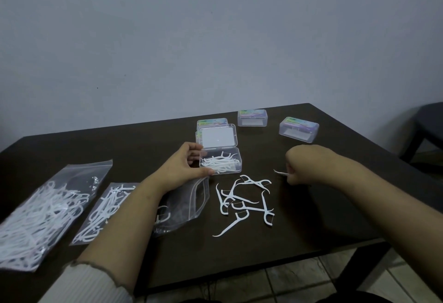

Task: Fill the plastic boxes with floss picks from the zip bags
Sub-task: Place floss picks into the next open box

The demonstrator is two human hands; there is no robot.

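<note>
An open clear plastic box sits mid-table with its lid raised and several white floss picks inside. My left hand grips the box's left side. To the right, my right hand is closed on a floss pick whose thin end sticks out leftward. A loose pile of floss picks lies on the table in front of the box. An opened, nearly empty zip bag lies under my left forearm. Two fuller zip bags lie at the left.
Three shut plastic boxes with coloured labels stand behind: one behind the open lid, one further back, one at the right. The dark table ends near me and at the right. A dark chair stands at the far right.
</note>
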